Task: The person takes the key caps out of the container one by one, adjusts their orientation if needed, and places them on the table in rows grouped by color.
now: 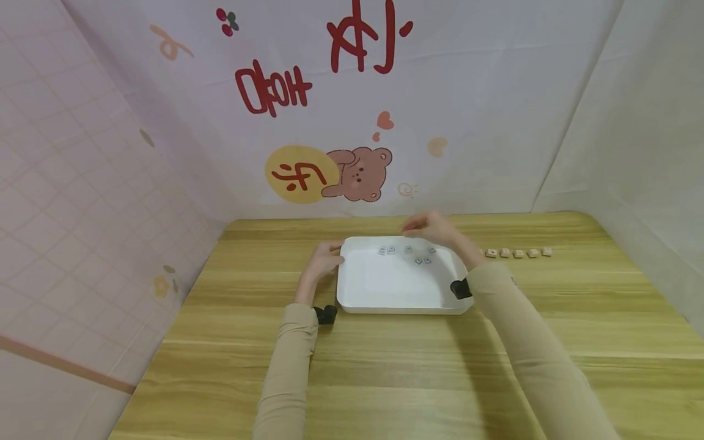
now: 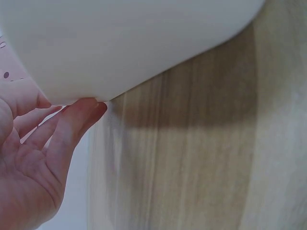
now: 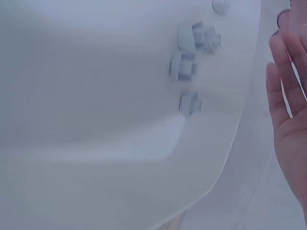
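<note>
A shallow white tray (image 1: 404,293) lies on the table, with several small whitish square pieces (image 1: 391,250) near its far side. Their exact kind is too small and blurred to tell. My left hand (image 1: 324,260) holds the tray at its left edge; in the left wrist view, the fingers (image 2: 79,112) meet the tray wall (image 2: 120,43). Above the far rim hovers my right hand (image 1: 431,227), fingers pointing left. Close by, the right wrist view shows blurred pieces (image 3: 184,67) and that hand's fingers (image 3: 283,76); the fingertips are partly cut off, so whether they hold anything is unclear.
To the right of the tray, several small square pieces (image 1: 519,253) stand in a row on the wooden table (image 1: 385,373). Another piece (image 1: 514,281) shows partly behind the right sleeve. A printed white cloth (image 1: 467,91) hangs behind the table.
</note>
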`<state>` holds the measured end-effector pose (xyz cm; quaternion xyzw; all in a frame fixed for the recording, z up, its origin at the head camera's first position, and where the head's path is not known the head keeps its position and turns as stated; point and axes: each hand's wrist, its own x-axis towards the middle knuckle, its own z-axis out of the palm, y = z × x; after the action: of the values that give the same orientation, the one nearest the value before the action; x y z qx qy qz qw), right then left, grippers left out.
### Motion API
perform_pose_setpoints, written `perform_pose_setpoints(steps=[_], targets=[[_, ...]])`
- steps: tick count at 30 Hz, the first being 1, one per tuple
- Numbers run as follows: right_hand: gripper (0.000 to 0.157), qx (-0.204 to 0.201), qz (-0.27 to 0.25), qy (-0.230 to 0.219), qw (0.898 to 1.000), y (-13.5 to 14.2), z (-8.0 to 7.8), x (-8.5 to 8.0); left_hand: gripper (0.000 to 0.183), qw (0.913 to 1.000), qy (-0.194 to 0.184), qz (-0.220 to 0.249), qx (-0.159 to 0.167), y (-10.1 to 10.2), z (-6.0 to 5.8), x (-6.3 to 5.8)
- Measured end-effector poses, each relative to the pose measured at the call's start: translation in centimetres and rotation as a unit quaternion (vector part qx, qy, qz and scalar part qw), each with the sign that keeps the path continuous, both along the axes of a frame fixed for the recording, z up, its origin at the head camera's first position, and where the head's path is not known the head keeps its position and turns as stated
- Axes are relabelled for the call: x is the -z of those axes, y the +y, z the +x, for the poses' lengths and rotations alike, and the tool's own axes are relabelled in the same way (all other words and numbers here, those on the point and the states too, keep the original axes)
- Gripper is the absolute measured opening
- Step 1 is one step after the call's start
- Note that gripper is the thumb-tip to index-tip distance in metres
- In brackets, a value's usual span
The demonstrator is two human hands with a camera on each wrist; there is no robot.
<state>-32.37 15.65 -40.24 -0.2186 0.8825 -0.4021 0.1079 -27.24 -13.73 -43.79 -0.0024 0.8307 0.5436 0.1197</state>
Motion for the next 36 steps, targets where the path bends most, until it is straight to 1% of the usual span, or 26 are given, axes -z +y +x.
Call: perform_pose_setpoints(steps=[2, 6, 14, 17, 21, 28, 33, 36], targets=[[0.030, -0.017, 0.021, 0.003, 1.000, -0.8, -0.1, 0.4, 0.056, 1.0000, -0.001, 0.000, 0.000, 0.1, 0.0, 0.0], [0.027, -0.031, 0.058, 0.004, 0.998, -1.9, 0.1, 1.2, 0.056, 1.0000, -0.003, -0.003, 0.000, 0.1, 0.0, 0.0], [0.026, -0.044, 0.052, 0.022, 0.997, -2.8, 0.4, 2.7, 0.056, 1.0000, 0.003, -0.004, 0.006, -0.1, 0.1, -0.1], [0.027, -0.043, 0.068, 0.030, 0.996, -3.1, 0.3, 3.1, 0.056, 0.9999, 0.006, -0.006, 0.008, -0.1, 0.2, -0.1], [0.029, -0.052, 0.094, 0.053, 0.993, -3.6, 0.1, 3.1, 0.055, 0.9999, 0.008, -0.005, 0.011, -0.2, 0.2, -0.2], [0.021, -0.085, 0.139, 0.108, 0.981, -4.0, 0.3, 2.8, 0.055, 0.9999, 0.008, -0.008, 0.009, -0.2, 0.1, -0.1], [0.019, -0.091, 0.160, 0.111, 0.977, -4.0, 0.3, 3.0, 0.056, 0.9999, 0.006, -0.002, 0.010, 0.0, 0.1, -0.2], [0.019, -0.093, 0.163, 0.105, 0.977, -4.0, 0.4, 3.0, 0.056, 0.9999, 0.006, 0.000, 0.011, 0.0, 0.1, -0.2]])
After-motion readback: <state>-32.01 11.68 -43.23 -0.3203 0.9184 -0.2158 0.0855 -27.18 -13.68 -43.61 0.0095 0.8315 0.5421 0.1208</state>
